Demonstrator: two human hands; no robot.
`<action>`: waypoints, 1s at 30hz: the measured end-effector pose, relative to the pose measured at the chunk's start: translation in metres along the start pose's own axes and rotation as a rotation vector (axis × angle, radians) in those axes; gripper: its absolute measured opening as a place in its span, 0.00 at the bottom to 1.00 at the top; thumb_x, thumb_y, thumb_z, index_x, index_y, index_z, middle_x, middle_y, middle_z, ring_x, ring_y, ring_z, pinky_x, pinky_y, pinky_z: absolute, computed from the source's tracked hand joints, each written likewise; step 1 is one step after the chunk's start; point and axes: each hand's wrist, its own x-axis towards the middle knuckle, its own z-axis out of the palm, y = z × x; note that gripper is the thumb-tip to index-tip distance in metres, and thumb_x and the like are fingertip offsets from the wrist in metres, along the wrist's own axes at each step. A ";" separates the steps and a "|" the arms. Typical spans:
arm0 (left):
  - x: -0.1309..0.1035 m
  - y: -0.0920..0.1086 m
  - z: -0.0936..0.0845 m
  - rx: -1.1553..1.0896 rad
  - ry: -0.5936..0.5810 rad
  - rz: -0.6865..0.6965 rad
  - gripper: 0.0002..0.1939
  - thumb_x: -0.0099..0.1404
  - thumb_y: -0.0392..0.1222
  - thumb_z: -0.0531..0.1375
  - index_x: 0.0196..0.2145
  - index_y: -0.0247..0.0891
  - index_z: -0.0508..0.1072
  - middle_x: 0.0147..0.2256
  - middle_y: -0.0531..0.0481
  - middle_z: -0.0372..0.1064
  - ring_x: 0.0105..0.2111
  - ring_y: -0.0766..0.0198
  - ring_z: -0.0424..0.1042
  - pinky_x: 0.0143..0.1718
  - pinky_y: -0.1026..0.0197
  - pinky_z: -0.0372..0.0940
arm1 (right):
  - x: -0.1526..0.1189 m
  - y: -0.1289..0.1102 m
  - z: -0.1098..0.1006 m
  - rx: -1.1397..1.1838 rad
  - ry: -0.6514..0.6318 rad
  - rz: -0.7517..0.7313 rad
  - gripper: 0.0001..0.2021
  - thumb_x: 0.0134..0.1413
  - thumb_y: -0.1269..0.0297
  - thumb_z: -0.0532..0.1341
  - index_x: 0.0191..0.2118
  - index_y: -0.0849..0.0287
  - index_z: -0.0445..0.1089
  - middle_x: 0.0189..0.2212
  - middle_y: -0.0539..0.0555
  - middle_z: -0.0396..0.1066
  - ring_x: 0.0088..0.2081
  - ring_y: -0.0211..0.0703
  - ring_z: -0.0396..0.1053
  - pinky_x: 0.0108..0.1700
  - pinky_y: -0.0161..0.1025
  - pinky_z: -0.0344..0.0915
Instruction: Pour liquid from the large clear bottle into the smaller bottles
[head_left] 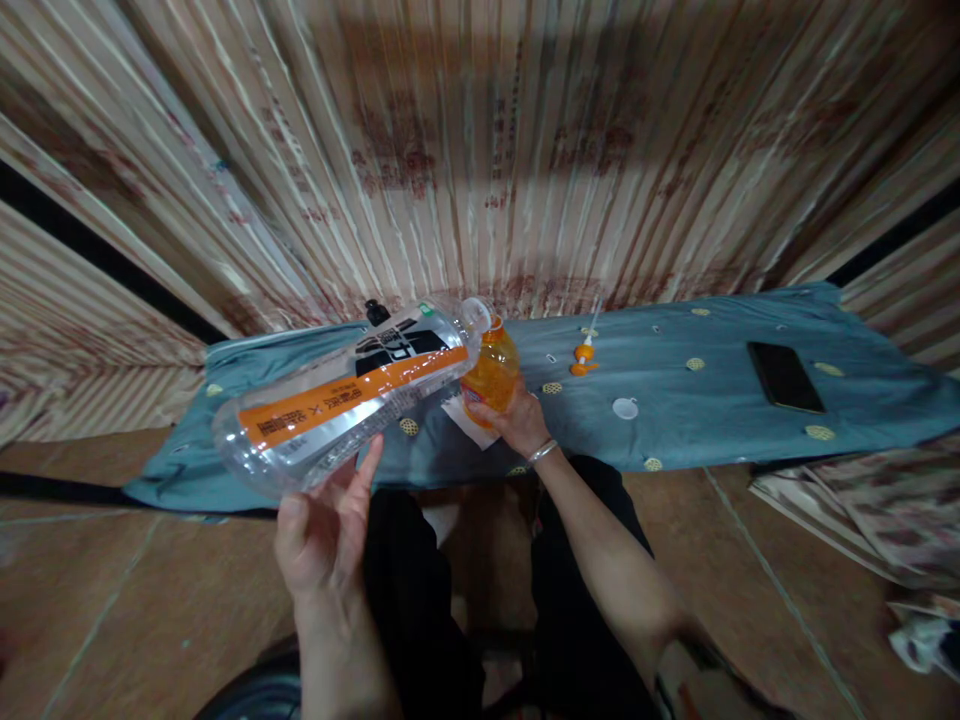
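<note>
My left hand (330, 525) supports a large clear plastic bottle (307, 400) from below, with an orange, black and silver label. The bottle lies tilted, its neck pointing right and its mouth right at the top of an orange see-through bottle (496, 360). Whether liquid runs between the two mouths I cannot tell. My right hand (517, 415) is wrapped round the lower part of the orange bottle, which stands near a white piece of paper (469, 425). To the right lies an orange pump top (584, 352) with a clear tube.
A white round lid (625, 408) and a black phone (784, 376) lie on the blue-green cloth (675, 385) to the right. Behind the clear bottle a black object (376, 312) pokes out. A striped curtain (480, 150) hangs along the back edge.
</note>
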 end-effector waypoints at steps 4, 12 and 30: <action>0.000 -0.001 0.000 0.009 0.001 -0.003 0.37 0.36 0.63 0.78 0.45 0.49 0.82 0.57 0.48 0.75 0.68 0.39 0.58 0.60 0.40 0.69 | 0.000 0.001 0.001 0.002 0.005 -0.004 0.33 0.47 0.49 0.73 0.55 0.60 0.63 0.46 0.64 0.80 0.49 0.60 0.80 0.49 0.50 0.75; 0.001 0.000 0.000 -0.008 -0.005 -0.002 0.38 0.36 0.61 0.79 0.46 0.49 0.82 0.55 0.48 0.77 0.67 0.39 0.60 0.55 0.45 0.74 | 0.000 0.005 0.003 -0.008 0.022 -0.024 0.33 0.48 0.47 0.72 0.54 0.58 0.64 0.45 0.62 0.80 0.47 0.59 0.80 0.46 0.49 0.75; 0.001 -0.002 -0.004 0.002 -0.020 0.000 0.36 0.38 0.62 0.78 0.46 0.50 0.82 0.55 0.50 0.76 0.68 0.40 0.58 0.57 0.43 0.73 | 0.000 0.007 0.003 -0.042 0.024 -0.042 0.34 0.49 0.47 0.71 0.56 0.59 0.64 0.46 0.63 0.80 0.47 0.59 0.80 0.45 0.48 0.75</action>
